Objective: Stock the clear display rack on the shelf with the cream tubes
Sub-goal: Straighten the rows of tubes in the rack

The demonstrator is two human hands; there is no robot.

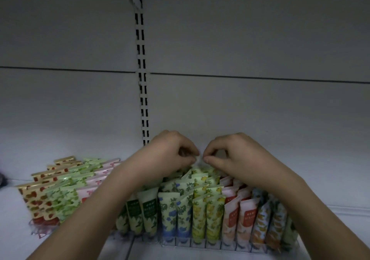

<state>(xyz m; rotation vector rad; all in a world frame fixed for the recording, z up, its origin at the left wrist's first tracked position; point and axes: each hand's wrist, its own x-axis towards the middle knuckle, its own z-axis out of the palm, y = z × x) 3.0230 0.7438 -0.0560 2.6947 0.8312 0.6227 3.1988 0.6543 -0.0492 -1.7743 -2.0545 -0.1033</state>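
Both hands are working at the back row of the clear display rack point(210, 246).
The left hand point(170, 155) and right hand point(234, 153) are pinching a tube top point(197, 168) with curled fingers; cream tubes point(200, 215) are standing upright in the rack on the shelf point(16, 219).

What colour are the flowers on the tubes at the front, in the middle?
Blue flowers with green leaves on the front middle tubes, seen in the head view.

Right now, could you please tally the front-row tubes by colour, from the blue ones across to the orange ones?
Blue tubes: 2
Yellow tubes: 2
Peach tubes: 2
Orange tubes: 2
Total: 8
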